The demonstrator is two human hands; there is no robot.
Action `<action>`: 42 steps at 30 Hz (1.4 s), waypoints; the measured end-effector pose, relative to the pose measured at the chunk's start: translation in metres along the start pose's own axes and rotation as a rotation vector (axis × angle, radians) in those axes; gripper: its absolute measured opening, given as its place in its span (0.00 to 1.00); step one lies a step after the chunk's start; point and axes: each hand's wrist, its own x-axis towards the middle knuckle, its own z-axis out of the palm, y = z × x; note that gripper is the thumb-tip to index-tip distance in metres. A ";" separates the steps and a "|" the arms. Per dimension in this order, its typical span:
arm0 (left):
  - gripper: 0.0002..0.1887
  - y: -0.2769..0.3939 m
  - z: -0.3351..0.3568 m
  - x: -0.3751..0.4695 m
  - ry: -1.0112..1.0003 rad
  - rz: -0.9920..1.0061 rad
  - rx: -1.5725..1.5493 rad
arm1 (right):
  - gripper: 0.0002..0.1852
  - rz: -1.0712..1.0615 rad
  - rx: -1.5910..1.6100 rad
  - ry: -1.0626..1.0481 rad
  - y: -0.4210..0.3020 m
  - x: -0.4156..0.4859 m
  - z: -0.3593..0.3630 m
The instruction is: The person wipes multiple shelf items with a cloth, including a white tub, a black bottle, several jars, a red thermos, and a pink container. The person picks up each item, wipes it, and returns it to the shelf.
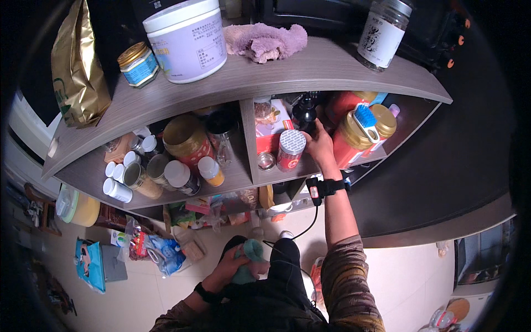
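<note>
My left hand (230,265) holds a green cloth (253,250) low in front of my body, bunched between the fingers. Reaching into the right compartment of the shelf unit (247,141), my right hand (322,145) is between a dark bottle (304,113) and a red-labelled jar with a patterned lid (292,143). Its fingertips are partly hidden beside these two, so a grip on either cannot be made out. To its right stands a red canister with a gold lid (349,139), and a blue-bristled brush (366,120) lies on top.
On the shelf top are a gold foil bag (79,70), a large white-lidded tub (188,45), a small gold-lidded jar (139,66), a purple towel (269,41) and a labelled jar (381,37). Several bottles and jars fill the left compartment. Bags (166,253) lie on the floor.
</note>
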 end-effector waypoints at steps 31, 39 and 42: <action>0.19 -0.004 0.000 -0.005 -0.014 -0.010 -0.074 | 0.41 -0.064 0.213 -0.116 -0.026 -0.081 0.011; 0.19 -0.014 -0.003 -0.019 0.003 0.006 -0.017 | 0.30 -0.090 0.262 0.133 -0.050 -0.067 -0.013; 0.18 -0.012 0.001 -0.022 -0.026 0.068 0.034 | 0.29 -0.205 0.210 0.167 -0.069 -0.041 -0.025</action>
